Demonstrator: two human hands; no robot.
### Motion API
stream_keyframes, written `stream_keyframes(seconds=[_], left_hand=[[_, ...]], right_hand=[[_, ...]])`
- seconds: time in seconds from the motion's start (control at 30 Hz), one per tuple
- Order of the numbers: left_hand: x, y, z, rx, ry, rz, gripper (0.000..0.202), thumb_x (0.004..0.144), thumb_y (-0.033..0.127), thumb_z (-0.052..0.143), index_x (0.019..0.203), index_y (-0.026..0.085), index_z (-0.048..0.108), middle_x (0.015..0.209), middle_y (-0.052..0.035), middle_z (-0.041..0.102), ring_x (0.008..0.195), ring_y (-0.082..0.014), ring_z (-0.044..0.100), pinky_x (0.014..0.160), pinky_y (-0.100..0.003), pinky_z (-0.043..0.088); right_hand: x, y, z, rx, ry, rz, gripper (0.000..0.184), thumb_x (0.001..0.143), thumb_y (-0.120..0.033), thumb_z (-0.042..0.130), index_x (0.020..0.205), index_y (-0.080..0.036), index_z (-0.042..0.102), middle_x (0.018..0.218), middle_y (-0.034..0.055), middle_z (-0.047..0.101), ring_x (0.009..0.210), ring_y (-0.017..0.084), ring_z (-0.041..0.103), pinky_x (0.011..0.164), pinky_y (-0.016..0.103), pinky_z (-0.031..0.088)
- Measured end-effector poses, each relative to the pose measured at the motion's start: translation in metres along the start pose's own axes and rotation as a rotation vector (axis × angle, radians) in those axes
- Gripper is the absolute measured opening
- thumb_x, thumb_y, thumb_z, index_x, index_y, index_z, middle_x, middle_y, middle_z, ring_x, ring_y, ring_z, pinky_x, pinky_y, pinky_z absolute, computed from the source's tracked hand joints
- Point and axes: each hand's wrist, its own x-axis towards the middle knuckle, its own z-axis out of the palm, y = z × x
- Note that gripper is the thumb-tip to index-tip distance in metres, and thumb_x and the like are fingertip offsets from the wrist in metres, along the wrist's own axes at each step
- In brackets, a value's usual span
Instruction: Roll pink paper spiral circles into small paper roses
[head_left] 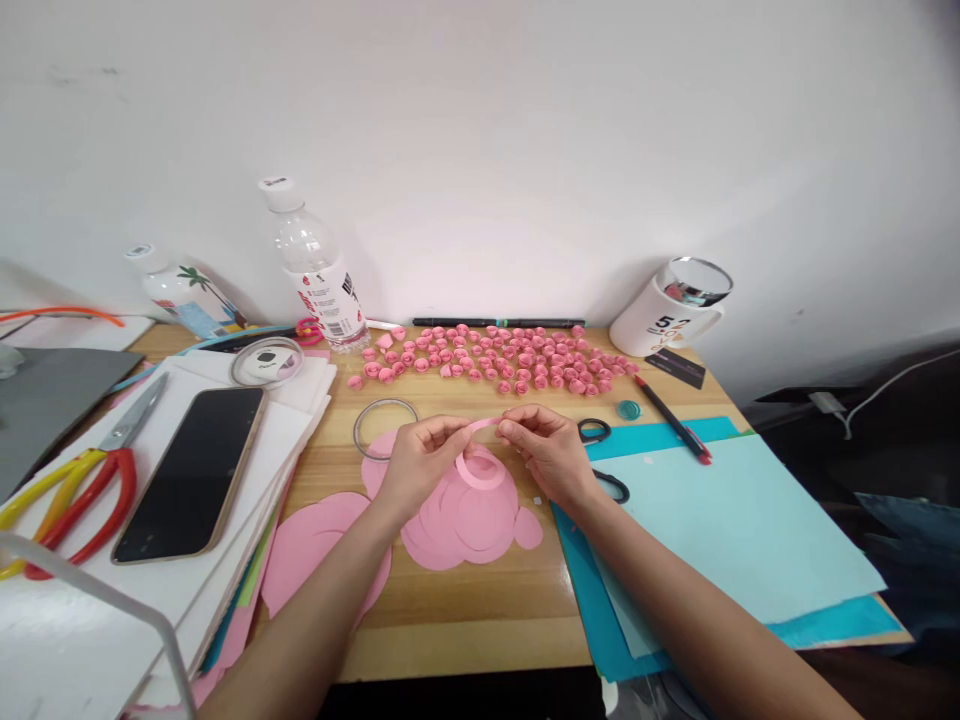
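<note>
At the frame's centre, the left hand [427, 445] and right hand [551, 450], fingertips near each other, both pinch a pink strip [486, 424]. It bridges them and curls down over discs [480, 530] at lower centre, below the rolls [526, 358].

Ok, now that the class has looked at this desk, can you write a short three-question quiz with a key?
1. What do the left hand and right hand hold between them?
A) a mug
B) a pink paper strip
C) a black pen

2. True or false: the phone lies on white papers to the left of the hands.

3. Which tool lies just left of the phone, and what colours are its handles?

Key:
1. B
2. True
3. Scissors, with red and yellow handles
</note>
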Motion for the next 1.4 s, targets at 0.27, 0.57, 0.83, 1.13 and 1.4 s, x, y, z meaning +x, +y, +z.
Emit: stream_keyframes(seconds=[0.27,0.57,0.83,1.13,1.4], left_hand=[[0.0001,-0.0008,-0.0001,-0.014,0.026,-0.008,0.017,0.075,0.029,0.062,0.078,0.015,0.071,0.064,-0.0020,0.066,0.061,-0.0129,0.058,0.060,-0.023,0.045],[-0.0003,0.0008,0.0003,-0.018,-0.006,-0.004,0.016,0.077,0.027,0.060,0.073,0.014,0.069,0.062,-0.0008,0.064,0.060,-0.0112,0.056,0.061,-0.022,0.044],[-0.0006,-0.0015,0.0001,-0.017,-0.032,0.011,0.017,0.077,0.027,0.060,0.080,0.014,0.071,0.062,-0.0010,0.062,0.062,-0.0118,0.055,0.062,-0.022,0.044],[-0.0002,0.0000,-0.0001,-0.004,0.006,0.004,0.016,0.076,0.028,0.060,0.074,0.016,0.070,0.060,-0.0009,0.063,0.060,-0.0120,0.055,0.059,-0.022,0.043],[-0.0009,-0.0007,0.0012,-0.010,-0.018,0.018,0.019,0.076,0.030,0.061,0.082,0.015,0.071,0.059,-0.0007,0.061,0.059,-0.0119,0.055,0.062,-0.023,0.046]], right_hand=[[-0.0009,-0.0028,0.0013,0.000,-0.009,0.017,0.019,0.065,-0.031,0.076,0.080,-0.021,0.073,0.073,0.0019,0.071,0.068,0.013,0.062,0.069,0.027,0.049],[-0.0006,-0.0011,0.0001,0.022,-0.008,0.024,0.017,0.063,-0.029,0.077,0.076,-0.020,0.071,0.068,0.0000,0.069,0.061,0.010,0.060,0.064,0.025,0.047],[-0.0015,-0.0027,0.0014,0.010,0.008,0.007,0.018,0.058,-0.028,0.080,0.068,-0.020,0.069,0.060,-0.0029,0.064,0.055,0.009,0.055,0.058,0.024,0.046],[-0.0006,-0.0028,0.0008,-0.018,-0.035,0.000,0.020,0.062,-0.032,0.077,0.078,-0.021,0.072,0.083,0.0035,0.072,0.071,0.014,0.064,0.074,0.030,0.050],[-0.0032,-0.0057,0.0037,0.001,0.002,0.016,0.021,0.056,-0.030,0.081,0.068,-0.020,0.066,0.060,-0.0033,0.063,0.055,0.010,0.057,0.059,0.025,0.047]])
